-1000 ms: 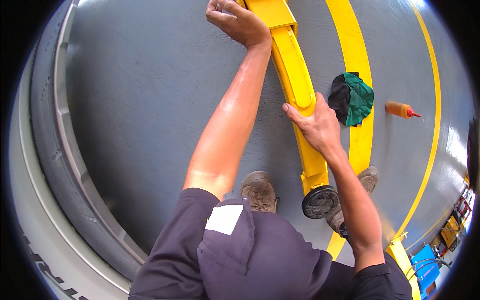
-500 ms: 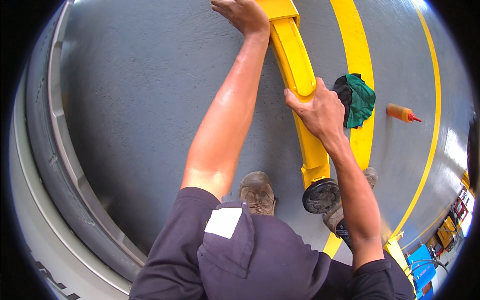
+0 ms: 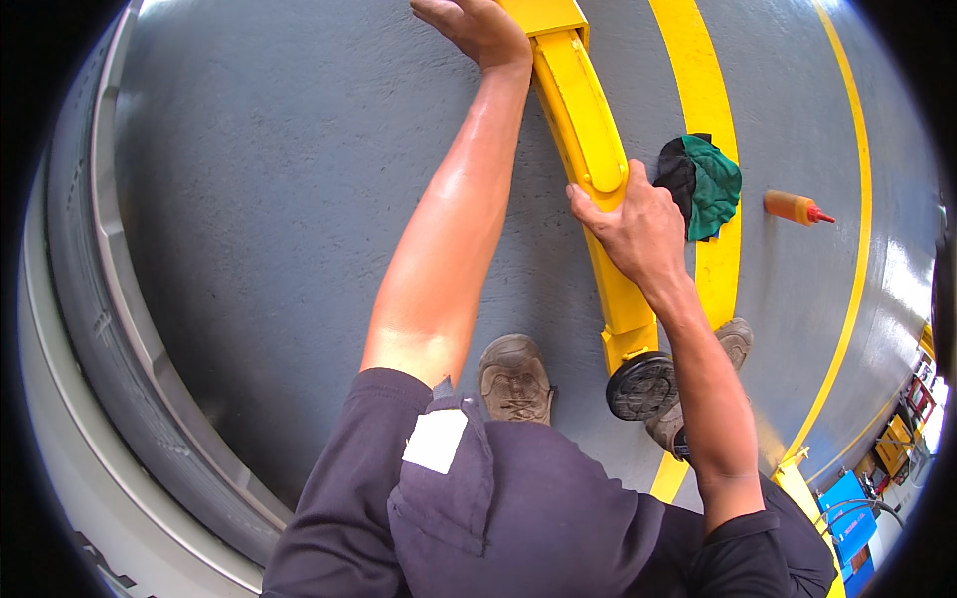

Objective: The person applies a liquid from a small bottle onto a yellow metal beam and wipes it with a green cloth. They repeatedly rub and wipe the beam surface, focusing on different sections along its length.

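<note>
A yellow vehicle-lift arm [image 3: 588,130] runs from the top centre down toward my feet. At its near end is a round black rubber pad [image 3: 640,387]. My right hand [image 3: 641,231] is closed on the arm's middle stretch, the thumb on top and the other fingers over the right side, partly hidden. Up at the frame's top edge, my left hand [image 3: 480,32] is bent back at the wrist. Its heel is against the left side of the arm near the wider yellow section [image 3: 546,15], and its fingers stretch away to the left.
A green and black cloth [image 3: 712,189] lies on the yellow floor stripe, right of the arm. Beyond it lies an orange squeeze bottle [image 3: 791,207] with a red tip. A car's body edge [image 3: 70,279] curves along the left. My shoe [image 3: 513,377] is left of the pad.
The view has shifted slightly, so the cloth and bottle appear a little higher and farther left. Both hands keep their places on the lift arm.
</note>
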